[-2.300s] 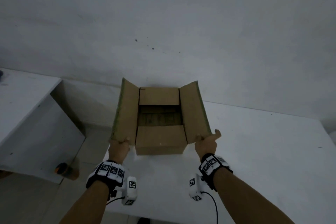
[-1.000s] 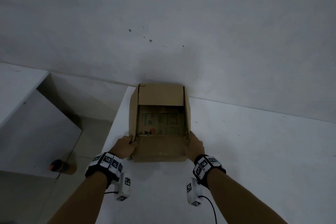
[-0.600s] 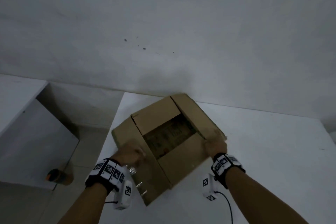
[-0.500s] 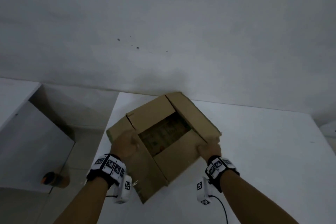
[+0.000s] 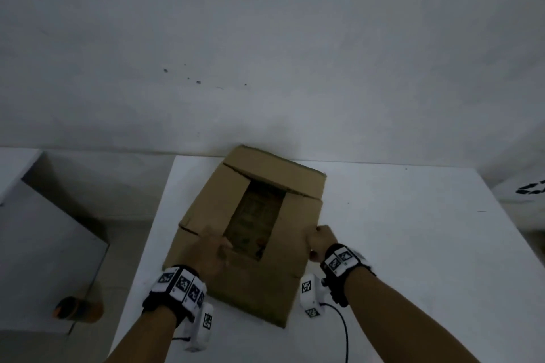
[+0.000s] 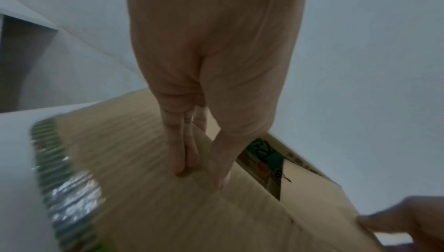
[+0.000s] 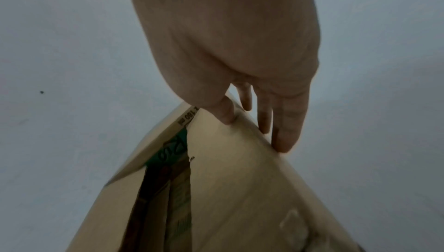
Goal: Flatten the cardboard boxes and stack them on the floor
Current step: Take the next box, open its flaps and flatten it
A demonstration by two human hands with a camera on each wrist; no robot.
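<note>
A brown cardboard box (image 5: 295, 215) lies squashed nearly flat and skewed on the white table (image 5: 413, 230), near its left edge and the wall. A gap between its flaps shows printed cardboard inside. My left hand (image 5: 211, 253) lies on the left flap; in the left wrist view its straight fingers (image 6: 190, 153) press down on the ribbed cardboard (image 6: 144, 189). My right hand (image 5: 320, 242) holds the box's right edge. In the right wrist view its thumb lies on top of the cardboard (image 7: 240, 189) and its fingers (image 7: 286, 134) reach over the edge.
A white wall rises right behind the table. To the left stands a lower white cabinet (image 5: 44, 230), with a strip of floor between it and the table. An orange-capped bottle (image 5: 78, 308) lies on that floor. A cable (image 5: 343, 330) hangs from my right wrist.
The box stood upright with its flaps raised; it has since been turned, pushed askew and collapsed. My left hand moved from the side flap onto the top of the cardboard.
</note>
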